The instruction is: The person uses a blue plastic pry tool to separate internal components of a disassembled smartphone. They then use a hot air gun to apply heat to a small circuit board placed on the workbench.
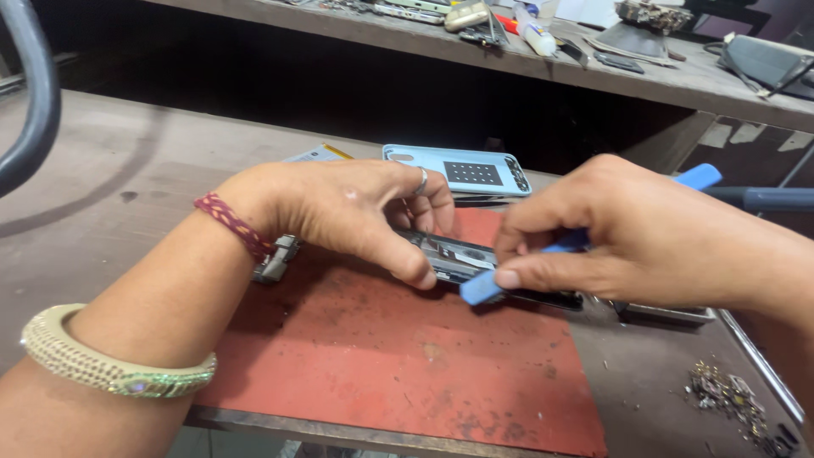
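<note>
Prying stage at frame centre: left hand [339,212] grip pinning phone [462,259], right hand [644,237] grip pinching blue pry tool [483,288]; next needing gentle leverage along the edge.

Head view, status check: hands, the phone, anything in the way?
Left hand pins opened phone on red mat. Right hand pinches blue pry tool, tip at phone's edge. Nothing in the way.

A light blue phone back cover [458,170] lies at upper centre. A pile of small screws and scraps [733,403] sits at lower right. Tools and bottles clutter the shelf [678,80] along the top.
</note>
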